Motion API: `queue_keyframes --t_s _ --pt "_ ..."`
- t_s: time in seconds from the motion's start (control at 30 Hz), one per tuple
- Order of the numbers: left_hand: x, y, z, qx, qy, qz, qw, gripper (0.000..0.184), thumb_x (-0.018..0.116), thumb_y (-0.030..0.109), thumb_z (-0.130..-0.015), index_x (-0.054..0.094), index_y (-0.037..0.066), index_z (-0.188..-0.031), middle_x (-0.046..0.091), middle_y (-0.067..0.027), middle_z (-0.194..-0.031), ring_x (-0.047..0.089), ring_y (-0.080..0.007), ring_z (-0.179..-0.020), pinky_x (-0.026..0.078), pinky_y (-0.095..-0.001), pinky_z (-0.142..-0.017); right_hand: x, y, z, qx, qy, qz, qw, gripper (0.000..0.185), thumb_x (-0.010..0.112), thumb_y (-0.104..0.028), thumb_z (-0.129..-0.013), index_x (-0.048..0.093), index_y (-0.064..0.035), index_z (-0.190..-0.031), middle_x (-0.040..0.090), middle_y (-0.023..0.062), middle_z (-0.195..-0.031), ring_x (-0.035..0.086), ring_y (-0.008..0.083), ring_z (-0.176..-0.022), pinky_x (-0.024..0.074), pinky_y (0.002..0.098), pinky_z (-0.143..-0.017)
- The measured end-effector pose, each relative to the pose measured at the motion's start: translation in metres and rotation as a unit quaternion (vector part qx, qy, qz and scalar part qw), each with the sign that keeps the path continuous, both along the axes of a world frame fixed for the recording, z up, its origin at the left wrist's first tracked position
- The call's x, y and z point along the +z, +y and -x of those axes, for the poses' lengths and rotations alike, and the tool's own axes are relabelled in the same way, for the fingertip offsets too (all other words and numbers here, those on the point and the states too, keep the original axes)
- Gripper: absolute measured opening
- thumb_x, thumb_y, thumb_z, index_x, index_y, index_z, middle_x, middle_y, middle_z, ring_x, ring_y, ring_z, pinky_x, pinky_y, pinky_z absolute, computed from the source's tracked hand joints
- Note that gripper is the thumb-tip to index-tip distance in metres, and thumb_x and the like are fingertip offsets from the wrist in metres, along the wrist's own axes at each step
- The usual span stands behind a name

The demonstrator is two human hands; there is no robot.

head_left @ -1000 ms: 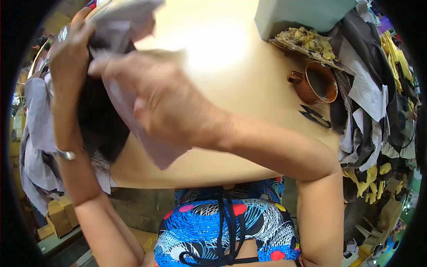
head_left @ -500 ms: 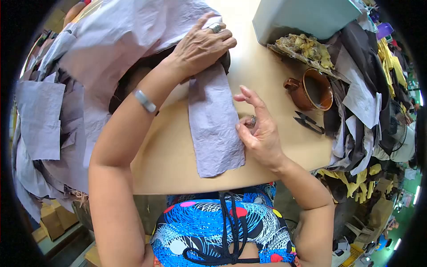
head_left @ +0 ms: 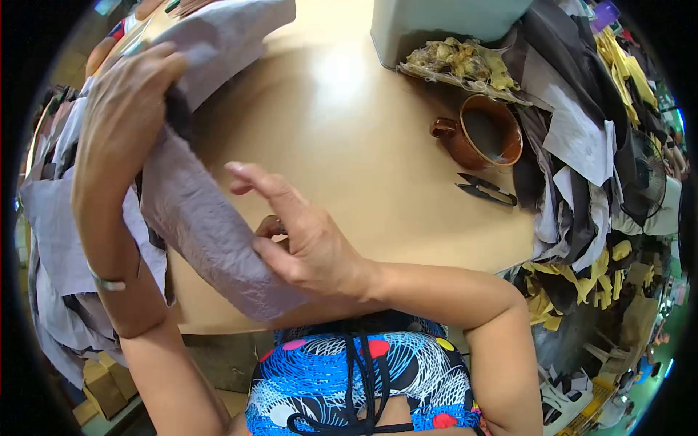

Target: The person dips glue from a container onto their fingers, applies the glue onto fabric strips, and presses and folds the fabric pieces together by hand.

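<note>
A long greyish-lilac cloth piece (head_left: 211,218) stretches slantwise between my hands at the table's left front. My right hand (head_left: 313,251) pinches its lower edge between the thumb and curled fingers, with the index finger raised apart. At the upper end my left hand (head_left: 127,109), somewhat blurred, has its fingers closed over the same cloth; its fingertips are partly hidden. Dark fabric shows just beneath that hand. Beyond it lies a larger pale cloth (head_left: 236,43), hanging over the table's far left.
On the right of the table (head_left: 349,174) stand a brown mug (head_left: 491,134) and black thread snips (head_left: 487,190). Behind them are a pale box-like container (head_left: 451,25) and yellowish scraps (head_left: 465,62). Grey and dark cloth pieces (head_left: 578,138) drape over the right edge; more hang at left.
Both hands have moved left with the cloth piece, which has lifted and tilted from lying flat. The large pale cloth has shifted to the far left, baring the middle of the table.
</note>
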State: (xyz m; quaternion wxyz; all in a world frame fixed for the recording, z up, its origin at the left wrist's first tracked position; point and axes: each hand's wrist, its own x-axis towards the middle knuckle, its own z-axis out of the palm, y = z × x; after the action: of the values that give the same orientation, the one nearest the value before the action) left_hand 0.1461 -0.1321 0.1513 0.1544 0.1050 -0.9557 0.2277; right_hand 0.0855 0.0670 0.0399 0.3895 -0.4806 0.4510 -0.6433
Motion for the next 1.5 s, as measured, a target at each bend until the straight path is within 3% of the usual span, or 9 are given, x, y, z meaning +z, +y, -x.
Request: queue_keyframes --t_s 0.2,0.3,0.43,0.6,0.8,0.87,0.97,1.1,1.5 --pt "-0.124 0.033 0.1 -0.146 -0.078 0.044 0.985 0.011 0.049 0.013 -0.077 0.058 0.014 -0.083 0.053 -0.0035 -0.09 0.053 -0.0194 -0.098 0.022 -0.048 -0.106 -0.03 0.04 0.035 -0.134 0.22 -0.066 0.964 0.072 0.047 0.011 -0.071 0.026 -0.0028 -0.138 0.039 0.024 -0.129 0.044 0.0367 -0.116 0.0437 0.0372 -0.088" --pt "-0.147 0.045 0.113 -0.214 0.09 -0.027 0.972 0.017 0.054 0.017 -0.075 0.057 0.019 -0.092 0.05 0.0035 -0.108 0.043 -0.0124 -0.114 0.017 -0.0452 -0.109 -0.033 0.064 0.051 -0.162 0.295 -0.068 0.939 0.074 0.047 0.014 -0.069 0.027 -0.0021 -0.138 0.035 0.0254 -0.132 0.041 0.0404 -0.118 0.0422 0.0389 -0.091" --pt "-0.133 0.054 0.094 -0.208 0.16 -0.035 0.964 0.028 0.06 0.016 -0.071 0.057 0.02 -0.098 0.052 0.005 -0.112 0.044 -0.0123 -0.114 0.018 -0.0445 -0.108 -0.038 0.068 0.049 -0.229 0.323 -0.071 0.915 0.079 0.049 0.016 -0.069 0.023 -0.0049 -0.141 0.036 0.0174 -0.136 0.045 0.0075 -0.056 0.0425 0.0212 -0.051" --pt "-0.124 0.066 0.056 -0.156 0.046 -0.203 0.966 0.027 0.064 0.027 -0.075 0.059 0.014 -0.098 0.055 0.0011 -0.109 0.045 -0.0187 -0.115 0.019 -0.0486 -0.105 -0.037 0.068 0.05 -0.231 0.279 -0.101 0.927 0.079 0.048 0.015 -0.068 0.022 -0.0017 -0.14 0.031 0.0265 -0.136 0.049 0.0388 -0.11 0.0483 0.033 -0.076" --pt "-0.16 0.064 0.05 -0.105 0.062 -0.244 0.962 0.05 0.059 0.045 -0.079 0.05 0.012 -0.116 0.046 -0.0054 -0.124 0.037 -0.025 -0.123 0.009 -0.0558 -0.107 -0.03 0.095 0.041 -0.238 0.303 -0.13 0.913 0.07 0.053 0.01 -0.074 0.028 -0.0019 -0.138 0.036 0.0195 -0.137 0.048 0.0126 -0.07 0.0435 0.0218 -0.052" --pt "-0.158 0.064 0.051 -0.098 0.049 -0.236 0.965 0.055 0.059 0.047 -0.079 0.047 0.012 -0.119 0.044 -0.0057 -0.125 0.036 -0.0252 -0.123 0.008 -0.0568 -0.107 -0.024 0.117 0.041 -0.239 0.348 -0.119 0.898 0.063 0.053 0.006 -0.077 0.031 -0.0015 -0.136 0.04 0.0238 -0.131 0.055 0.0264 -0.099 0.0485 0.0264 -0.06" --pt "-0.155 0.066 0.051 -0.108 0.042 -0.262 0.958 0.052 0.061 0.043 -0.078 0.047 0.013 -0.118 0.045 -0.0054 -0.123 0.035 -0.0261 -0.123 0.008 -0.0597 -0.105 -0.043 0.152 0.051 -0.328 0.483 -0.145 0.799 0.059 0.055 0.003 -0.079 0.035 -0.0014 -0.134 0.049 0.019 -0.119 0.056 0.0178 -0.086 0.0454 0.0222 -0.055" --pt "-0.158 0.066 0.053 -0.126 0.043 -0.289 0.948 0.05 0.064 0.038 -0.076 0.046 0.017 -0.118 0.044 -0.0061 -0.122 0.035 -0.0281 -0.122 0.011 -0.0631 -0.103 -0.046 0.151 0.046 -0.42 0.266 -0.182 0.849 0.053 0.055 0.0 -0.083 0.035 0.0007 -0.133 0.053 0.0075 -0.096 0.043 0.0084 -0.063 0.0399 0.0193 -0.058" --pt "-0.162 0.068 0.053 -0.148 0.101 -0.305 0.935 0.04 0.061 0.031 -0.076 0.051 0.016 -0.113 0.045 -0.0091 -0.117 0.04 -0.03 -0.117 0.013 -0.0658 -0.101 -0.059 0.148 0.047 -0.499 0.418 -0.189 0.736 0.038 0.043 -0.001 -0.091 0.045 -0.0008 -0.13 0.051 0.0003 -0.086 0.041 0.0051 -0.065 0.0364 0.0175 -0.058"
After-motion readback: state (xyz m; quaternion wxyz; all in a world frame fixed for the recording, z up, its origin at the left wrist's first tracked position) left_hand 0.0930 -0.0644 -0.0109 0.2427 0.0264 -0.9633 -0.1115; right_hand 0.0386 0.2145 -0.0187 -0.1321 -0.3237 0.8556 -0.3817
